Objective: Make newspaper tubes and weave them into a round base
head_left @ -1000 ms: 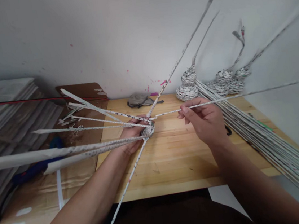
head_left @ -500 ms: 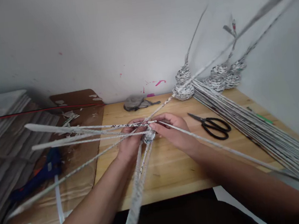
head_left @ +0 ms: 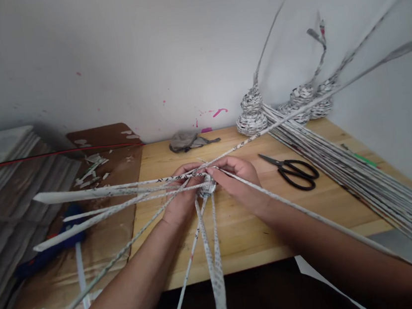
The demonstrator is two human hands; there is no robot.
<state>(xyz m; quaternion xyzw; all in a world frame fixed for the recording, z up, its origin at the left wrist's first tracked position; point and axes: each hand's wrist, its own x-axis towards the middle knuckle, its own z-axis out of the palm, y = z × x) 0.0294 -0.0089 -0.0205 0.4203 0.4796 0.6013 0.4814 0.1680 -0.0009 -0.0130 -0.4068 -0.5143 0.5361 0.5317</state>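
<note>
A small woven paper piece (head_left: 206,186) is held between both hands above the wooden table, with long rolled paper strips fanning out from it. My left hand (head_left: 183,191) grips it and strips on the left side, its fingers partly hidden behind the strips. On the right side, my right hand (head_left: 236,177) pinches the piece with thumb and fingers. One long strip (head_left: 291,114) slants up to the right past the hands. Other strips point left, and several hang toward the front edge.
Black scissors (head_left: 293,170) lie right of the hands. A long bundle of paper rolls (head_left: 347,172) crosses the table's right side. Woven gourd shapes (head_left: 251,114) stand against the wall, near a grey cloth (head_left: 185,141). Stacked paper (head_left: 4,199) and a blue glue gun (head_left: 57,242) are left.
The long strip at the upper right has swung down and right. The left strips have dropped lower, and the front strips have spread apart. Both hands keep hold of the woven piece.
</note>
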